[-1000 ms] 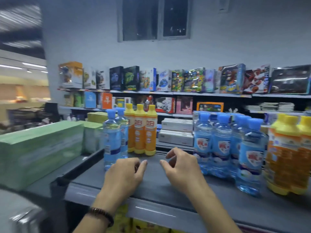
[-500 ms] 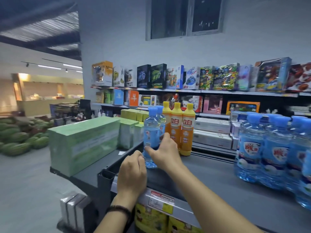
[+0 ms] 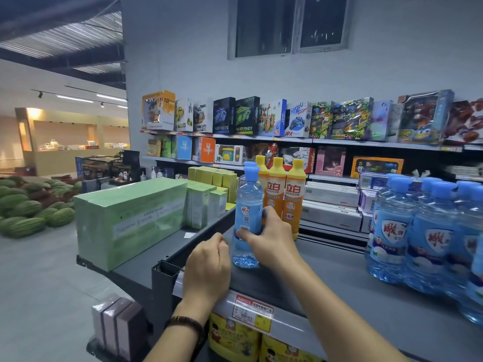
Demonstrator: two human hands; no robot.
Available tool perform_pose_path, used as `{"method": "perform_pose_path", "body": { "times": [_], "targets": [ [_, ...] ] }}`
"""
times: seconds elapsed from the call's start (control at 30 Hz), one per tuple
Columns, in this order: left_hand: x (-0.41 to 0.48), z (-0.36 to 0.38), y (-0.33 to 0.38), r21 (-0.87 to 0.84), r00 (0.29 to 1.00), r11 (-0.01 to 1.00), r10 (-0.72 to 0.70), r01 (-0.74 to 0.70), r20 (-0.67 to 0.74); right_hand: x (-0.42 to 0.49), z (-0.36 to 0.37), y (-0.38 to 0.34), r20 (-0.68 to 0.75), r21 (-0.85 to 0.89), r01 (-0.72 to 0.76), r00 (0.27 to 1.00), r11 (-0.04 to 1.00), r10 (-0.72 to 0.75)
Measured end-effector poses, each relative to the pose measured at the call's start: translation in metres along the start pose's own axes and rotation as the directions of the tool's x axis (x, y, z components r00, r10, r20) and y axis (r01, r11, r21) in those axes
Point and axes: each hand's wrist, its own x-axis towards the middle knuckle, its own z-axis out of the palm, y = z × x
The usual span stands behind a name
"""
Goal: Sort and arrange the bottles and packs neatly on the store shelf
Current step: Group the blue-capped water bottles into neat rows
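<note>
A clear blue bottle (image 3: 247, 205) with a blue cap stands upright near the left end of the grey shelf top (image 3: 339, 291). My right hand (image 3: 269, 239) grips its lower body from the right. A second blue cap shows just behind it. My left hand (image 3: 207, 267) rests on the shelf's front edge beside the bottle, fingers curled and holding nothing. Three orange bottles with yellow caps (image 3: 285, 194) stand right behind. A group of several blue bottles (image 3: 423, 236) stands at the right.
A long green pack (image 3: 130, 220) and smaller green and yellow packs (image 3: 209, 197) sit on the lower ledge at left. Toy boxes (image 3: 287, 118) fill the back shelves. Watermelons (image 3: 31, 212) lie on the floor at left. Yellow packs (image 3: 235, 340) stand below the shelf's price rail.
My right hand has closed more firmly round the blue bottle. My left hand has shifted a little toward the bottle along the shelf edge. The view has swung further left.
</note>
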Motion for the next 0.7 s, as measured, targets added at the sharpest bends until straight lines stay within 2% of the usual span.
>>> {"method": "perform_pose_path", "body": {
  "times": [0.17,0.27,0.37,0.43,0.53,0.63,0.7],
  "targets": [
    [0.001,-0.005,0.011,-0.035,0.999,0.998,-0.043,0.043,-0.003,-0.022,-0.023,0.012,-0.056,0.011,-0.012,0.998,1.0,0.012],
    [0.011,-0.01,0.034,-0.229,0.991,0.965,-0.112,0.126,0.07,-0.032,-0.033,0.015,-0.098,0.003,-0.016,0.995,1.0,0.016],
    [0.023,-0.015,0.07,-0.375,0.981,0.913,-0.103,0.158,0.162,-0.037,-0.036,0.014,-0.156,-0.042,-0.007,0.988,0.999,0.0],
    [0.03,-0.014,0.089,-0.377,0.976,0.913,-0.088,0.159,0.199,-0.04,-0.036,0.012,-0.203,-0.13,-0.015,0.979,0.991,-0.012],
    [0.038,-0.007,0.107,-0.29,0.971,0.946,-0.082,0.147,0.225,-0.043,-0.035,0.01,-0.233,-0.242,-0.012,0.972,0.97,-0.046],
    [0.045,-0.003,0.107,-0.303,0.968,0.945,-0.045,0.12,0.245,-0.042,-0.037,0.012,-0.206,-0.248,-0.008,0.978,0.969,-0.045],
    [0.052,-0.005,0.099,-0.376,0.944,0.916,-0.012,0.143,0.331,-0.04,-0.042,0.017,-0.149,-0.193,-0.014,0.989,0.981,-0.015]
  ]
}}
